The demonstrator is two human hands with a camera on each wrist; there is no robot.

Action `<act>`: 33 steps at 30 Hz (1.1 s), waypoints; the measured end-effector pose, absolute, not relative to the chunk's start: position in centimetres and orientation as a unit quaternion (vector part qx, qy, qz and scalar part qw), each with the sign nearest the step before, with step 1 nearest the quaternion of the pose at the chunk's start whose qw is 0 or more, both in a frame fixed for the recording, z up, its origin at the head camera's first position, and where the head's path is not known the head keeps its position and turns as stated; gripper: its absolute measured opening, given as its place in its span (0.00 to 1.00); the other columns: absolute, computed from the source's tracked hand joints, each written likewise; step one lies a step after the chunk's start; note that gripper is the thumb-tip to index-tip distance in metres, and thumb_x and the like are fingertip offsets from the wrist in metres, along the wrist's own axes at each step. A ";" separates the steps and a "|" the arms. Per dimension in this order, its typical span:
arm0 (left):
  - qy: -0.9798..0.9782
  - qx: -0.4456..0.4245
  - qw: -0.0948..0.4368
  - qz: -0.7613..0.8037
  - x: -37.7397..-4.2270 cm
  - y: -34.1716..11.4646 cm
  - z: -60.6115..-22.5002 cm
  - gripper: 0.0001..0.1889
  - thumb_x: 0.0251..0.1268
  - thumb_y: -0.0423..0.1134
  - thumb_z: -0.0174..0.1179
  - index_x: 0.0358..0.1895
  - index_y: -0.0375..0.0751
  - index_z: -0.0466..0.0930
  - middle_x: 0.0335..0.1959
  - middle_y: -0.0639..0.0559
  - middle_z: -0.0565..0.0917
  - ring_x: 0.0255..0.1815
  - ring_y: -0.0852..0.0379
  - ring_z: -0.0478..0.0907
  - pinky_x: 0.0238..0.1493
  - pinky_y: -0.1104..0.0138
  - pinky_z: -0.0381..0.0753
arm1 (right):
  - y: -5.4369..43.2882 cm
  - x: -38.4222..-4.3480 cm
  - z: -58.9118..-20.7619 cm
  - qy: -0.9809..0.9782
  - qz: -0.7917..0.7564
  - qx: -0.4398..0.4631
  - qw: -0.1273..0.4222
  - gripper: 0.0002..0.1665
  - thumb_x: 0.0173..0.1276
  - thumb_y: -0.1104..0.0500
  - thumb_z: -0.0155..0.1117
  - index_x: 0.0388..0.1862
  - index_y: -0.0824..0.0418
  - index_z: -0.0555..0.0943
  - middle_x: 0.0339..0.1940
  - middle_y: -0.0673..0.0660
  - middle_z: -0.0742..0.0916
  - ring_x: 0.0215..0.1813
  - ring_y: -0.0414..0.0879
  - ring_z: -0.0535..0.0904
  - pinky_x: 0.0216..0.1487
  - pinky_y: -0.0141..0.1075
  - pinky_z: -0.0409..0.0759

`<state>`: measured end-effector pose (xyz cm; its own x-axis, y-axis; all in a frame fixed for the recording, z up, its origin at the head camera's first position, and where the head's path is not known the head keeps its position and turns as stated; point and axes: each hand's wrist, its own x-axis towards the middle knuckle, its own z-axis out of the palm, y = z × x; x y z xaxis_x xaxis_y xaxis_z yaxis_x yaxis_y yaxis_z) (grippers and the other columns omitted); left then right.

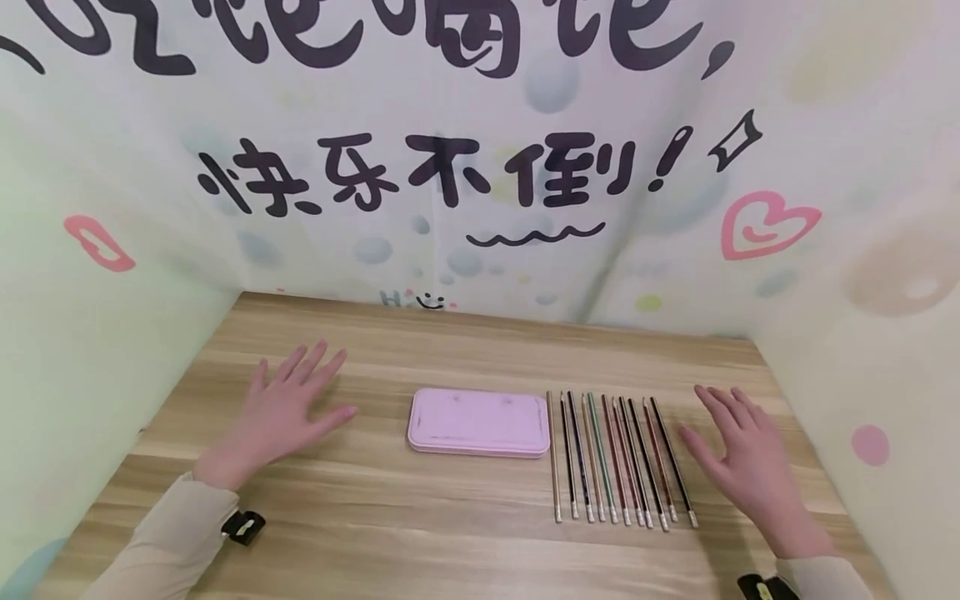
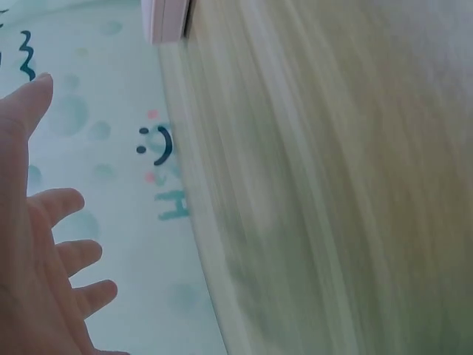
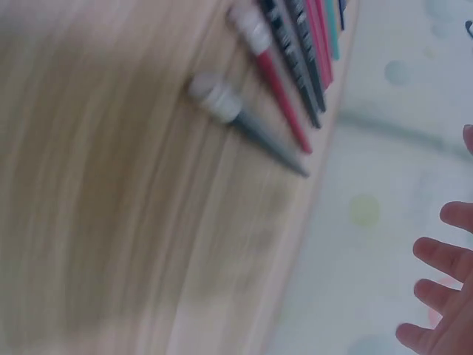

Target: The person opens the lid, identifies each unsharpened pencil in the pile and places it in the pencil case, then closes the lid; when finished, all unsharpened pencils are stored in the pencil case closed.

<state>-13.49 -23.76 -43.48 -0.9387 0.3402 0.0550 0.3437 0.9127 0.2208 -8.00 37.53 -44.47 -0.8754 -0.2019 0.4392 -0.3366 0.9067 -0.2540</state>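
My left hand (image 1: 281, 417) is spread with straight fingers over the left part of the table, holding nothing. A closed pinkish-purple pencil case (image 1: 480, 422) lies flat near the middle, to the right of that hand. Beside the case, several pencils (image 1: 618, 458) lie in a row, eraser ends toward me, in black, red, green and plain wood tones. Just right of the row is my right hand (image 1: 750, 454), fingers extended and nothing in it. In the right wrist view, a dark pencil (image 3: 259, 140) is the one nearest that hand.
The wood-grain table (image 1: 360, 533) meets a printed cloth backdrop (image 1: 420, 250) with black lettering along its far edge. Light cloth walls (image 1: 862, 358) border the left and right sides. A black wrist strap (image 1: 243, 527) shows at the left cuff.
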 end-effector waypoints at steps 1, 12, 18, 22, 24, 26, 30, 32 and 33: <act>-0.977 -0.176 0.010 -0.118 -13.4 -23.6 -43.5 0.46 0.71 0.70 0.54 0.84 0.47 0.56 0.84 0.36 0.55 0.81 0.28 0.52 0.72 0.21 0.43 | 37.2 -8.1 -44.4 -0.951 0.168 0.150 0.212 0.38 0.69 0.52 0.71 0.74 0.64 0.74 0.65 0.74 0.80 0.70 0.79 0.66 0.73 0.73 0.60; -0.967 -0.207 0.029 -0.144 -12.6 -21.6 -43.6 0.44 0.71 0.67 0.58 0.81 0.43 0.62 0.79 0.34 0.65 0.75 0.28 0.63 0.71 0.27 0.61 | 33.7 -8.7 -43.2 -0.933 0.185 0.203 0.232 0.32 0.66 0.55 0.72 0.66 0.66 0.79 0.57 0.67 0.84 0.61 0.68 0.76 0.61 0.64 0.73; -0.962 -0.218 0.031 -0.160 -12.4 -20.5 -44.1 0.44 0.71 0.66 0.59 0.81 0.43 0.62 0.78 0.34 0.67 0.74 0.27 0.66 0.69 0.27 0.63 | 31.9 -8.8 -42.7 -0.928 0.187 0.225 0.232 0.30 0.67 0.55 0.71 0.65 0.67 0.80 0.56 0.67 0.84 0.59 0.67 0.78 0.59 0.62 0.75; -0.958 -0.223 0.031 -0.176 -12.2 -19.7 -44.1 0.45 0.70 0.66 0.61 0.81 0.41 0.62 0.77 0.34 0.68 0.73 0.28 0.67 0.70 0.28 0.63 | 31.0 -9.0 -42.5 -0.929 0.182 0.234 0.223 0.30 0.69 0.53 0.71 0.65 0.67 0.79 0.57 0.66 0.84 0.60 0.66 0.78 0.60 0.62 0.76; -0.957 -0.222 0.025 -0.184 -12.1 -19.3 -44.1 0.46 0.69 0.67 0.61 0.81 0.41 0.62 0.77 0.35 0.68 0.74 0.28 0.66 0.70 0.28 0.64 | 30.5 -9.3 -42.4 -0.928 0.179 0.241 0.220 0.31 0.69 0.52 0.70 0.66 0.67 0.79 0.57 0.66 0.84 0.60 0.66 0.78 0.60 0.62 0.77; -0.956 -0.221 0.018 -0.192 -11.9 -18.8 -44.2 0.47 0.68 0.67 0.62 0.81 0.41 0.62 0.77 0.35 0.68 0.74 0.28 0.66 0.70 0.28 0.64 | 30.0 -9.4 -42.4 -0.927 0.174 0.250 0.217 0.31 0.70 0.52 0.70 0.65 0.67 0.79 0.57 0.66 0.84 0.60 0.66 0.78 0.59 0.62 0.78; -0.955 -0.222 0.007 -0.195 -11.7 -18.0 -44.6 0.48 0.66 0.67 0.64 0.81 0.42 0.62 0.78 0.36 0.68 0.75 0.29 0.65 0.71 0.29 0.64 | 29.0 -9.7 -42.4 -0.926 0.166 0.265 0.213 0.30 0.69 0.52 0.70 0.65 0.67 0.79 0.55 0.66 0.84 0.59 0.65 0.79 0.59 0.62 0.80; -0.954 -0.225 0.003 -0.199 -11.7 -17.6 -44.8 0.49 0.65 0.67 0.65 0.81 0.41 0.61 0.78 0.36 0.68 0.75 0.30 0.65 0.72 0.29 0.63 | 28.6 -9.8 -42.4 -0.925 0.165 0.270 0.209 0.31 0.68 0.53 0.71 0.65 0.67 0.79 0.55 0.66 0.84 0.59 0.65 0.79 0.59 0.62 0.80; -0.954 -0.225 0.000 -0.200 -11.6 -17.4 -44.9 0.50 0.65 0.67 0.65 0.81 0.41 0.61 0.78 0.36 0.68 0.76 0.30 0.65 0.72 0.30 0.63 | 28.3 -9.8 -42.5 -0.925 0.165 0.272 0.206 0.31 0.67 0.53 0.71 0.65 0.67 0.79 0.55 0.66 0.84 0.59 0.65 0.79 0.60 0.61 0.80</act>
